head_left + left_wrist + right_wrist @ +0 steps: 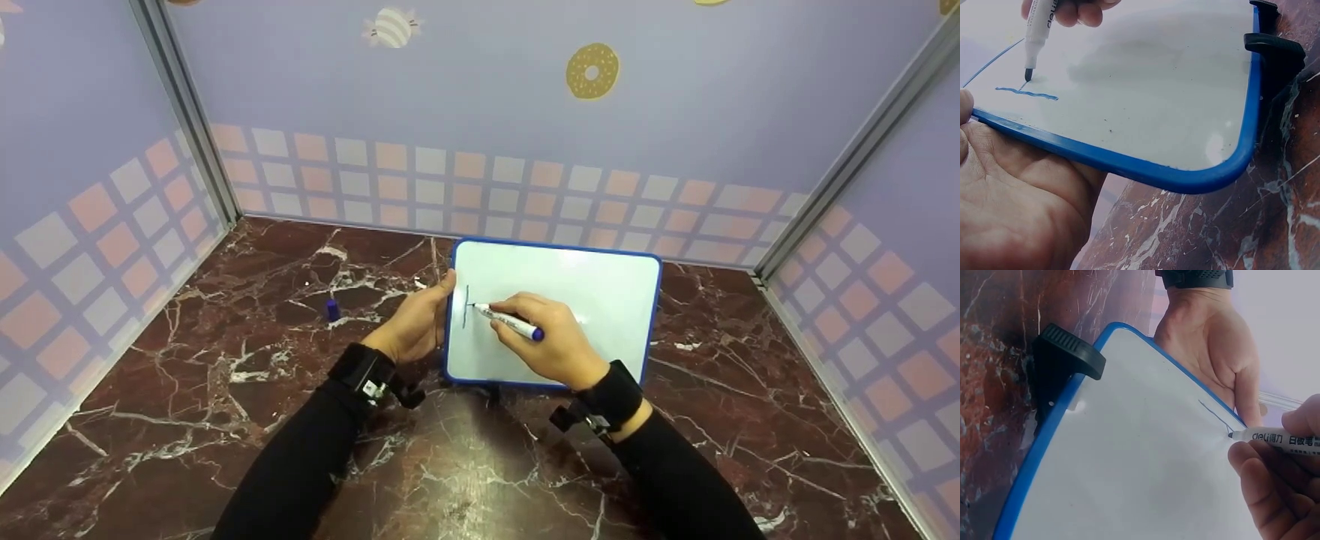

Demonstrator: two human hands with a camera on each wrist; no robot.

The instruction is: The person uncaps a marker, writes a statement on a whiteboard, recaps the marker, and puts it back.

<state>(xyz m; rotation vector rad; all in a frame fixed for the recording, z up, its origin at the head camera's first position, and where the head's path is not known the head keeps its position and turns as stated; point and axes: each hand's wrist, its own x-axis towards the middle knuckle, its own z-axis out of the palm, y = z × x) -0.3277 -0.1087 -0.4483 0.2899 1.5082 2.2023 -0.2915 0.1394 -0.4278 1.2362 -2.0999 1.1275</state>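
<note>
A whiteboard (600, 300) with a blue frame leans back on the table, its lower edge held by a black stand clip (1069, 351). My left hand (416, 322) grips the board's left edge, thumb at the front rim and fingers hidden behind. In my right hand (551, 337) a white whiteboard marker (1039, 34) with a blue end is pinched between thumb and fingers. Its dark tip touches the board near the left side. There, a long blue upright line (1027, 93) shows, with a short stroke running from its middle to the tip.
A blue marker cap (332, 310) stands on the dark red marbled table (187, 397), left of the left hand. Purple patterned walls (487, 90) with grey metal corner posts (187, 112) enclose the table at the back and both sides.
</note>
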